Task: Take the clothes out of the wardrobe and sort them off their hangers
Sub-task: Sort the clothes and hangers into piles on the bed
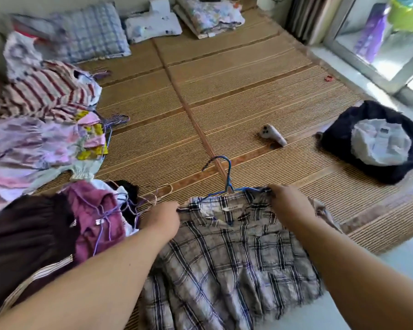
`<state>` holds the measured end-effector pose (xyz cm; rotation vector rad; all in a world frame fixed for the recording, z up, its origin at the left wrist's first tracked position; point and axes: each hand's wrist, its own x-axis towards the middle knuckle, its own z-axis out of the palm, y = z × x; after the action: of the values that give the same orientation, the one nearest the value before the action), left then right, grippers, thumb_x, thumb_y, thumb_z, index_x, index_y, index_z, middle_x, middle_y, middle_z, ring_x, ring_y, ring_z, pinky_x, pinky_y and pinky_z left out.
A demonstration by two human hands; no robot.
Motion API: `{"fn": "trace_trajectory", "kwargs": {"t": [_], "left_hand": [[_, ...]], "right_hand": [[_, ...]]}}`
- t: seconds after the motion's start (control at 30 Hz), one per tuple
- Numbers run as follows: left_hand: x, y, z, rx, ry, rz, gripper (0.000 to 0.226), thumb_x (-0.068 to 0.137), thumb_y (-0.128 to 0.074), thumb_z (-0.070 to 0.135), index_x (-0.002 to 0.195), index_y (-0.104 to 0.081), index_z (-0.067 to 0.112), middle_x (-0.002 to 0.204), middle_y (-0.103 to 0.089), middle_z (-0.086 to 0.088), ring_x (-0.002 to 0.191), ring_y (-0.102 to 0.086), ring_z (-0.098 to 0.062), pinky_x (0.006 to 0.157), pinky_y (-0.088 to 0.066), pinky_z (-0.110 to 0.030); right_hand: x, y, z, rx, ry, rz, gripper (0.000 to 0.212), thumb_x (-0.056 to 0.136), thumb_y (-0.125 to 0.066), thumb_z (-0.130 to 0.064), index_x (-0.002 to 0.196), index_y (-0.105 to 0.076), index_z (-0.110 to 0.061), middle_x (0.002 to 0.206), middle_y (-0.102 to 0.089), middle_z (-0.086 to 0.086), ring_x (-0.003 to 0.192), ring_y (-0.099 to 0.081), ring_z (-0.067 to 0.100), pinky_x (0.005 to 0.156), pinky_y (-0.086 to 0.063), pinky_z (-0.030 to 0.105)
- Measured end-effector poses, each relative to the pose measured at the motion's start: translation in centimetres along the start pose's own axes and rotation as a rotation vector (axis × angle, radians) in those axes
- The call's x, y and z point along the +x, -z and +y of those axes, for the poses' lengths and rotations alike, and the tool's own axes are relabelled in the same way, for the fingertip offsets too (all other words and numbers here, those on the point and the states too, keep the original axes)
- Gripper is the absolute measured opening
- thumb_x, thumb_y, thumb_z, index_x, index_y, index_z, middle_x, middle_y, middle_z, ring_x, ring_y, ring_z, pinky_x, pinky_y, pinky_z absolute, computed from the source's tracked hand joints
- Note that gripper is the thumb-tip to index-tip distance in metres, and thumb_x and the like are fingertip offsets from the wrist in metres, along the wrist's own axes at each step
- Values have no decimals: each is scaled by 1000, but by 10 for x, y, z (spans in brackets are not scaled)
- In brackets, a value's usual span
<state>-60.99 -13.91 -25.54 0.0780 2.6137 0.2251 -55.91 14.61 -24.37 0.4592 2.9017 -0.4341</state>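
Both hands, left hand (pixel 161 216) and right hand (pixel 287 201), pinch plaid shirt (pixel 224 258) collar on blue hanger (pixel 225 175) at mat (pixel 224 103) edge; open mat ahead.

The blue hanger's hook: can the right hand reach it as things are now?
Probably yes. The right hand grips the plaid shirt at its shoulder, close beside the blue hanger, whose hook sticks out over the mat with nothing covering it.

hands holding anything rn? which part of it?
Both hold the plaid shirt by its top edge: left hand at one shoulder, right hand at the other. The blue hanger is still in it.
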Motion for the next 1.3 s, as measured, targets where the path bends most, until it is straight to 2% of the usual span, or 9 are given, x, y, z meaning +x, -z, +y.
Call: {"fn": "trace_trajectory", "kwargs": {"t": [0.1, 0.17, 0.23, 0.3, 0.37, 0.53, 0.77, 1.1, 1.3], "left_hand": [[23, -16, -10, -30, 38, 25, 9, 91, -49, 18, 86, -56, 14, 99, -65, -14, 87, -59, -32, 69, -46, -34], [32, -28, -18, -131, 41, 43, 20, 91, -52, 25, 107, -60, 16, 112, -65, -14, 99, -59, -33, 77, -45, -33], [31, -40, -27, -199, 15, -11, 54, 88, -57, 32, 139, -43, 22, 135, -53, -10, 121, -51, -30, 92, -42, -31], [24, -48, -37, -216, -15, -68, 73, 87, -59, 38, 149, -22, 27, 152, -33, -5, 136, -36, -25, 104, -35, -32], [15, -51, -48, -213, -19, -77, 78, 87, -58, 39, 150, -13, 31, 158, -17, -4, 142, -26, -23, 110, -28, -33], [-16, -38, -69, -224, -51, -38, 77, 85, -56, 36, 149, -13, 37, 159, -8, 0, 141, -26, -23, 107, -29, -32], [-55, -5, -125, -203, -148, -21, 69, 87, -55, 34, 148, -21, 36, 158, -11, -1, 142, -21, -24, 114, -24, -37], [-85, 32, -341, -85, -165, -51, 66, 84, -57, 38, 144, -29, 37, 157, -18, -2, 141, -23, -22, 114, -26, -36], [-62, 25, -448, -19, -110, -77, 65, 85, -56, 43, 144, -29, 36, 156, -20, -1, 141, -24, -23, 113, -27, -41]], "right_hand": [[34, -33, -5, 65, -9, -83, 22, 94, -46, -20, 114, -57, -21, 96, -59, 7, 77, -56, 25, 63, -45, 32], [47, -53, -6, 133, 15, -201, 41, 93, -48, -16, 134, -45, -20, 125, -54, 14, 99, -57, 28, 75, -48, 35], [47, -66, -9, 147, 51, -369, 70, 91, -52, -10, 150, -17, -24, 157, -17, 8, 135, -37, 27, 101, -39, 36], [35, -73, -12, 130, 88, -447, 85, 89, -56, -11, 150, -1, -32, 159, 8, 0, 142, -24, 27, 108, -33, 36], [20, -76, -18, 86, 141, -471, 86, 90, -57, -16, 150, 1, -35, 157, 14, -4, 139, -29, 30, 105, -37, 39], [-21, -66, -56, 26, 200, -442, 77, 90, -54, -20, 150, -7, -36, 159, 8, -6, 136, -34, 26, 101, -43, 37], [-68, -60, -158, -68, 300, -401, 69, 91, -54, -32, 149, -16, -35, 159, 0, -2, 143, -19, 25, 115, -24, 41], [-123, -136, -367, 75, 295, -354, 60, 87, -54, -34, 143, -33, -34, 151, -31, 0, 134, -36, 23, 108, -35, 36], [-133, -218, -439, 220, 107, -487, 67, 86, -55, -26, 147, -28, -22, 149, -33, 6, 135, -36, 24, 109, -33, 34]]}}
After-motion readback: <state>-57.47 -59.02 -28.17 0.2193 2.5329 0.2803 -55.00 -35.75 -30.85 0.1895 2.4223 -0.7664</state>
